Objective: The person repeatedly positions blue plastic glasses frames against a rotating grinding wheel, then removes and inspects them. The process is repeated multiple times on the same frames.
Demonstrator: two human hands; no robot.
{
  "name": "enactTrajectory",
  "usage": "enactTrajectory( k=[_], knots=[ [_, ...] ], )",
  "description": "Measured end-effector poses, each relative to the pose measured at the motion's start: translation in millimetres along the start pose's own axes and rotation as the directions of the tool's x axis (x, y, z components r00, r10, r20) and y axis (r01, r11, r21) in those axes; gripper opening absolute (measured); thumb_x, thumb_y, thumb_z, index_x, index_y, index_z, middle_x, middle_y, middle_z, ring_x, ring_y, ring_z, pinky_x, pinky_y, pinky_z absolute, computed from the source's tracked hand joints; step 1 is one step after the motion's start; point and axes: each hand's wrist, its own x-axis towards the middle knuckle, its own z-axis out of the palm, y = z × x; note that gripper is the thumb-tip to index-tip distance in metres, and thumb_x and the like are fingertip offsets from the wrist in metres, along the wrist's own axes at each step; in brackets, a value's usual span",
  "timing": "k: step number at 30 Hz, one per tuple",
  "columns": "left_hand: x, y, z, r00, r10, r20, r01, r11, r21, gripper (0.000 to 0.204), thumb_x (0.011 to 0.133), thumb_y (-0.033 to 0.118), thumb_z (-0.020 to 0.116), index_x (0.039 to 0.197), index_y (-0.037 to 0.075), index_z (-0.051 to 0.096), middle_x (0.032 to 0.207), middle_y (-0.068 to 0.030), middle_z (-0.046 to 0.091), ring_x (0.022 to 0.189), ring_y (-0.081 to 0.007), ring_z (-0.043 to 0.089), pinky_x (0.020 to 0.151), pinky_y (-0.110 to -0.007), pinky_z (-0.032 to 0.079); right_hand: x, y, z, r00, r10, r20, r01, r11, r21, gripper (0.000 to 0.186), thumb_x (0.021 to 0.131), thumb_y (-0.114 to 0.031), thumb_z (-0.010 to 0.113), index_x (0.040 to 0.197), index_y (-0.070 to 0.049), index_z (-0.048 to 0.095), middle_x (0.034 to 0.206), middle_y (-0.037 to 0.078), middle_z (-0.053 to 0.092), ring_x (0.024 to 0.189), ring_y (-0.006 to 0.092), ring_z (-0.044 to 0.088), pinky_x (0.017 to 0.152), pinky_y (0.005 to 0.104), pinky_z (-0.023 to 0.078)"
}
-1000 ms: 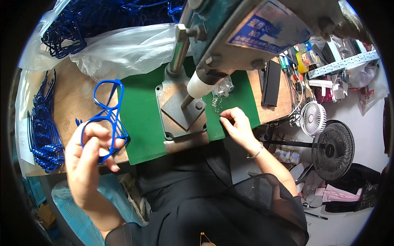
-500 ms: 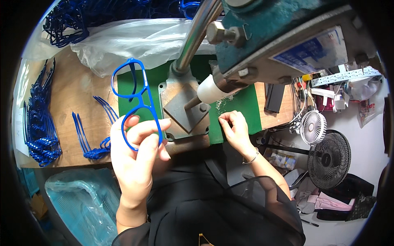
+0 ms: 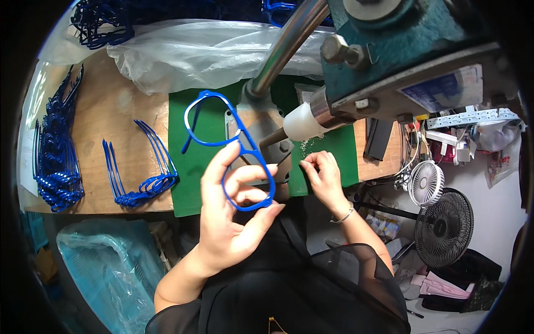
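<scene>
My left hand [image 3: 233,222] grips a blue spectacle frame [image 3: 250,151] by its lower rim, holding it upright in front of a hand press. The press's white cylinder [image 3: 300,122] and metal rod point toward a steel base plate [image 3: 283,164] on a green mat [image 3: 186,195], partly hidden by the frame. My right hand [image 3: 325,181] rests on the mat right of the base, fingertips pinched beside scattered tiny silvery pieces [image 3: 305,146]; whatever is between them is too small to make out.
Bundles of blue frames [image 3: 58,161] and a smaller group [image 3: 142,192] lie on the wooden bench at left. Plastic sheeting [image 3: 183,50] lies behind. At right are a black bar [image 3: 377,139], cables, a white fan [image 3: 425,183] and a black fan [image 3: 445,228]. A teal basket [image 3: 100,267] stands below.
My left hand has moved right with the frame, bringing it in front of the press base, and its fingers have shifted on the rim. My right hand stays pinched on the mat.
</scene>
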Motion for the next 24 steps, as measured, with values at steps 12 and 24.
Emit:
enactTrajectory(
  k=[12,24],
  knots=[
    [-8,9,1,0.997,0.008,0.079,-0.009,1.000,0.013,0.083,0.073,-0.017,0.054,0.140,0.004,0.009,0.121,-0.0207,0.048,0.098,-0.0181,0.058,0.085,-0.028,0.047,31,-131,-59,0.803,-0.595,0.019,0.531,0.730,0.429,0.017,0.067,-0.007,0.074,0.078,-0.006,0.061,0.074,0.005,0.058,0.067,0.0216,0.054,0.059,0.0296,0.043],
    [-8,11,-2,0.990,-0.084,0.118,0.089,0.995,-0.038,0.082,0.074,-0.016,0.055,0.139,0.003,0.008,0.121,-0.0217,0.048,0.098,-0.0207,0.060,0.085,-0.029,0.048,33,-128,-60,0.767,-0.641,0.010,0.586,0.707,0.396,0.019,0.063,-0.013,0.078,0.077,-0.009,0.065,0.074,0.001,0.061,0.066,0.0186,0.054,0.058,0.0280,0.042]
  ],
)
